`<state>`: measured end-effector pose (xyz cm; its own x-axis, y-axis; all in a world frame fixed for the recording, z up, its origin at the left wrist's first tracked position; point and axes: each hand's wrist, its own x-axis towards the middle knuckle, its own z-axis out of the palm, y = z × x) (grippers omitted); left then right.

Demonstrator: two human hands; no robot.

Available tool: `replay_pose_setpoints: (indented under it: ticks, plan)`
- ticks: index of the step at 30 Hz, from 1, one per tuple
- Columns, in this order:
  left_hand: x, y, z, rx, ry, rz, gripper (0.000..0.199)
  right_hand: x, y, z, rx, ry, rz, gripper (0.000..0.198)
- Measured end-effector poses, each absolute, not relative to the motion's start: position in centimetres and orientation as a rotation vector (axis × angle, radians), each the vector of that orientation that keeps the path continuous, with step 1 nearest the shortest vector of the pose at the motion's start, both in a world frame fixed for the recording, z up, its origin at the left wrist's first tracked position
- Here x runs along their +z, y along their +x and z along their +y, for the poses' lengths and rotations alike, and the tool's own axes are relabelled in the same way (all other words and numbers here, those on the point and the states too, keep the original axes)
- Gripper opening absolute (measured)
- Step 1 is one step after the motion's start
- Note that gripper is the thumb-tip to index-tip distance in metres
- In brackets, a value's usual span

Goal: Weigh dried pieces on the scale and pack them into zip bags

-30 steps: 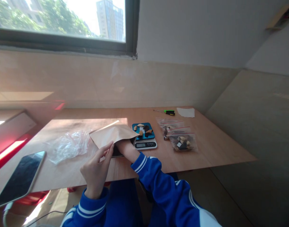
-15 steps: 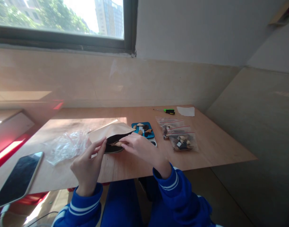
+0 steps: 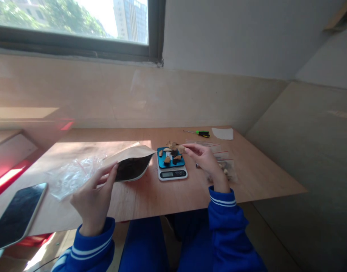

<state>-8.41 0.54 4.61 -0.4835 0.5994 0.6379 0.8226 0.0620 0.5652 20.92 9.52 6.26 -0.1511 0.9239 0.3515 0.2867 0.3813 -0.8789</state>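
Note:
My left hand [image 3: 95,190] pinches the near left edge of a tan paper pouch [image 3: 130,153], whose dark mouth gapes toward me. Over the scale, my right hand [image 3: 202,156] is closed on a brown, irregular dried piece [image 3: 172,145], holding it by its right end. Below it, the small digital scale [image 3: 173,174] has a white body and a blue top. Several brown, tan and dark dried chunks [image 3: 167,160] lie on that blue top, with a small white label among them. The scale's display is too small to read.
Clear zip bags of similar pieces [image 3: 231,170] lie right of the scale, partly behind my right hand. Crumpled clear plastic bags [image 3: 74,175] and a phone [image 3: 19,215] are on the left. A screwdriver [image 3: 202,133] and white paper [image 3: 223,133] lie at the back.
My right hand has come out of the pouch and moved right to above the scale with a dried piece. My left hand has shifted slightly left, still gripping the pouch.

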Motion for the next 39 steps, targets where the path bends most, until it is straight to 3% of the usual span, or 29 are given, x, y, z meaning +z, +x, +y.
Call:
replay_pose_setpoints:
  ticks: [9, 15, 20, 32, 39]
  plan:
    - [4.1, -8.8, 0.1, -1.354, -1.495, -2.074, 0.02, 2.1, 17.8, 15.0, 0.296, -1.43, -2.176, 0.017]
    - [4.1, -9.1, 0.0, -1.379, -1.522, -2.053, 0.021, 2.6, 18.0, 14.4, 0.351, -1.35, -2.235, 0.018]
    - [3.9, -9.0, 0.2, -1.395, -1.519, -2.057, 0.022, 3.1, 20.1, 14.9, 0.484, -1.263, -1.966, 0.021]
    - [4.1, -9.0, -0.1, -1.422, -1.505, -2.081, 0.02, -1.9, 20.5, 18.9, 0.53, -1.436, -1.853, 0.018]
    - [4.0, -8.7, 0.1, -1.387, -1.506, -2.08, 0.02, 2.1, 20.1, 15.5, 0.547, -1.288, -1.764, 0.026]
